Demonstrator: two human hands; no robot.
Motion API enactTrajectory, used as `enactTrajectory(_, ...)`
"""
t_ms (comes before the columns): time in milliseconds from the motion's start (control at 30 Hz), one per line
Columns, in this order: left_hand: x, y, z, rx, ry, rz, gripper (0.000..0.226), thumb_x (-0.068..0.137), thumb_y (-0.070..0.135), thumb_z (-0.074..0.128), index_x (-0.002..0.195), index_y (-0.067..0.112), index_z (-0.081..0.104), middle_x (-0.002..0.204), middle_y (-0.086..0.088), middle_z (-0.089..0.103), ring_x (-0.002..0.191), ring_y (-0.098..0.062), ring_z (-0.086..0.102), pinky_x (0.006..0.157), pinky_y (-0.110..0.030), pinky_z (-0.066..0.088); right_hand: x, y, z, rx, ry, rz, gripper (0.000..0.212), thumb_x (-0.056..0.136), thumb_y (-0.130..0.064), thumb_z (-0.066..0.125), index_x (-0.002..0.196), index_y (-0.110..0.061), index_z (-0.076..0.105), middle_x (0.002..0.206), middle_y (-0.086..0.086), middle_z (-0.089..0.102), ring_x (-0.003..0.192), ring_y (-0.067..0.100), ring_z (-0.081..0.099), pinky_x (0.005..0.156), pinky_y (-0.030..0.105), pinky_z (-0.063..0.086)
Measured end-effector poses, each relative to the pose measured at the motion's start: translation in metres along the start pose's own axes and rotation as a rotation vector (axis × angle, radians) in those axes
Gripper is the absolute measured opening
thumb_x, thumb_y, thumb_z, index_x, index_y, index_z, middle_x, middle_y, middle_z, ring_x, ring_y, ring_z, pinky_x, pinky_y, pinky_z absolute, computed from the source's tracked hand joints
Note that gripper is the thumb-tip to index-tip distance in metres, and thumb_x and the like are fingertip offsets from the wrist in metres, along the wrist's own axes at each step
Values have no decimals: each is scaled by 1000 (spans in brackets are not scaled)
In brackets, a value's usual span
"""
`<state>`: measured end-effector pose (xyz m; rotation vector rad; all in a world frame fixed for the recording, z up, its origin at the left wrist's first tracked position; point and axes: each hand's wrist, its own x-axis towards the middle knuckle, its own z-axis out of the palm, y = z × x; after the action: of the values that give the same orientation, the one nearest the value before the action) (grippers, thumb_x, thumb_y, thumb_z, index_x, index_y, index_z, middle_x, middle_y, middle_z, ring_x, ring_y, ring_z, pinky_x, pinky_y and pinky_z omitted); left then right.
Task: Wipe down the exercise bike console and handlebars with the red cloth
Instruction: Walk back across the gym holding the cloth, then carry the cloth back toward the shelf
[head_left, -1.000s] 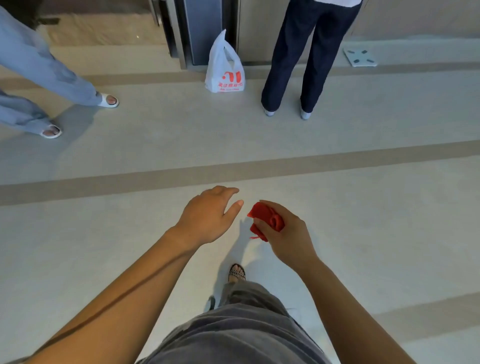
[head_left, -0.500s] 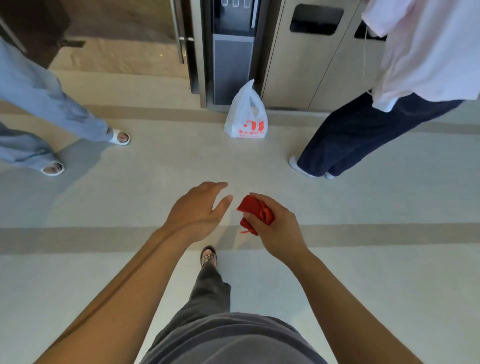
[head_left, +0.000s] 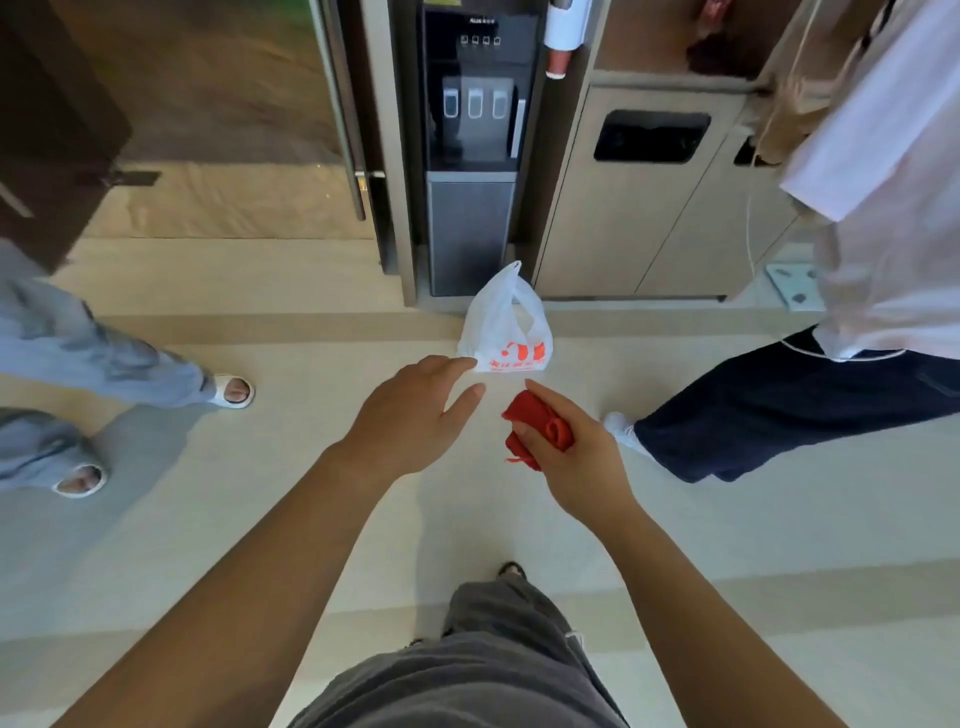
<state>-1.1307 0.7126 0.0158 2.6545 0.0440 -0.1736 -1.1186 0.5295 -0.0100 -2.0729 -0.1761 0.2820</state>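
My right hand (head_left: 571, 457) grips a bunched red cloth (head_left: 537, 426), held out in front of me above a pale floor. My left hand (head_left: 410, 415) hovers just left of it, fingers relaxed and spread, holding nothing. A small gap separates the two hands. No exercise bike, console or handlebars appear in the head view.
A white plastic bag (head_left: 504, 332) with orange print stands on the floor ahead. Behind it are a dark water dispenser (head_left: 470, 150) and a beige bin cabinet (head_left: 639, 197). One person in navy trousers (head_left: 779, 405) stands right; another in grey trousers and white sandals (head_left: 231, 389) stands left.
The view has tilted up and moved forward: the bag, dispenser and cabinet now loom closer. The person on the right has stepped sideways. Both hands keep the same pose, cloth still held.
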Motion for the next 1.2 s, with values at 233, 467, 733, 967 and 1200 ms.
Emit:
enactTrajectory(233, 149, -32, -43, -23, 72, -20, 45, 99, 44, 31, 140, 28, 39, 145, 5, 42, 130, -16, 41, 98, -27, 33, 165, -11, -1, 92, -3, 48, 50, 86, -33, 63, 133, -28, 46, 125, -6, 53, 107, 18, 57, 88, 40, 55)
enactTrajectory(467, 349, -43, -118, 26, 155, 2, 47, 97, 44, 33, 141, 26, 39, 146, 4, 41, 132, -17, 39, 104, -34, 36, 370, -57, -39, 59, 28, -106, 47, 87, -29, 63, 131, -33, 48, 123, -9, 54, 108, 12, 53, 89, 25, 51)
enactTrajectory(733, 527, -60, -199, 62, 247, 97, 49, 96, 46, 34, 140, 24, 41, 142, 2, 45, 128, -18, 43, 102, -35, 38, 557, -122, -71, 51, 39, -204, 48, 87, -28, 63, 131, -35, 46, 113, -17, 49, 95, 3, 54, 66, 2, 46)
enactTrajectory(967, 685, -72, -271, 109, 324, 308, 49, 96, 44, 33, 140, 25, 40, 143, 5, 43, 133, -15, 38, 107, -33, 34, 706, -175, -82, 92, 167, -316, 46, 87, -27, 63, 130, -36, 48, 112, -23, 50, 94, -11, 54, 69, 3, 47)
enactTrajectory(1200, 796, -68, -384, 145, 566, 584, 51, 92, 50, 29, 138, 31, 41, 143, 7, 43, 131, -13, 38, 101, -34, 36, 816, -269, -112, 69, 412, -525, 41, 86, -25, 65, 123, -39, 52, 110, -28, 53, 97, -17, 53, 80, 5, 46)
